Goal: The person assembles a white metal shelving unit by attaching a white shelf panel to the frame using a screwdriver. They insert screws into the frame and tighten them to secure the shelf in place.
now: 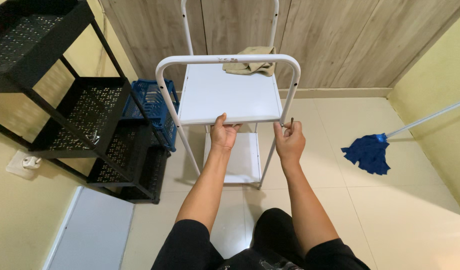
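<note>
Head view, looking down over both forearms toward a white shelf rack (225, 60) on a pale tiled floor (390, 210).

Left hand (223, 135): gripping the front edge of the upper white shelf panel (225, 95), thumb on top, fingers clamped under the edge. Panel roughly level, set between the rack's tubular uprights, below the rounded top rail.

Right hand (290, 140): raised just beside the rack's front right upright (285, 112), fingers pinched together on a small dark screw (292, 121), held upright near the panel's front right corner. Contact between screw and upright not discernible.

Lower white shelf panel (242, 157): fitted beneath, partly hidden by the hands.

Beige cloth (250, 61): crumpled, lying at the back right of the upper panel, touching the top rail.

Surroundings: black perforated shelving unit (80, 100) at left against the yellow wall; blue plastic basket (152, 107) between it and the white rack; loose white panel (92, 230) lying flat on the floor at lower left; blue mop (368, 151) on the floor at right, well apart from the rack, its handle angled up toward the right wall; wood-grain panelling (340, 35) behind.
</note>
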